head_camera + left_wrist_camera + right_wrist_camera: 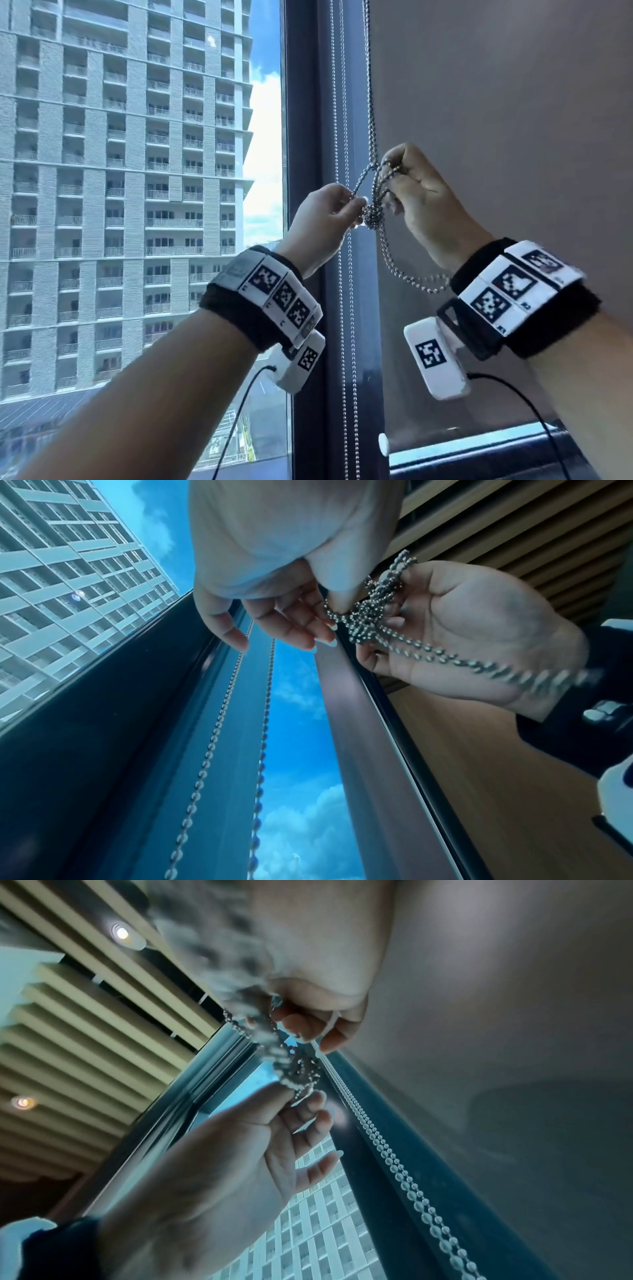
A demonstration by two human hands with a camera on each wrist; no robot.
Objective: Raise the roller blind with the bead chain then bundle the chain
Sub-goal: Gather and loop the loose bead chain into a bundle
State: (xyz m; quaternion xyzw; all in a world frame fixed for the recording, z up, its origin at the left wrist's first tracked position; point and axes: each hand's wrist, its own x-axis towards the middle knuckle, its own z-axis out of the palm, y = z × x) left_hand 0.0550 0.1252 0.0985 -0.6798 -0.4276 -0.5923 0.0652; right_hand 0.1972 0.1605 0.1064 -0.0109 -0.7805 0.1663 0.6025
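A metal bead chain (369,85) hangs down beside the dark window frame and is gathered into a knotted bundle (371,215) between my hands. My left hand (358,205) pinches a strand just left of the bundle. My right hand (388,171), higher and to the right, grips several strands in its curled fingers. A slack loop (416,286) sags toward my right wrist. In the left wrist view my left hand (330,610) pinches the chain at the bundle (363,623). In the right wrist view, the bundle (301,1069) hangs between both hands. A grey roller blind (496,102) covers the right pane.
A second, thinner bead chain (342,274) hangs straight along the window frame (305,137), behind my hands. The grey blind's bottom bar has a white end cap (383,444). The left pane is uncovered, showing a tall building (120,171) outside. Cables trail from both wrist cameras.
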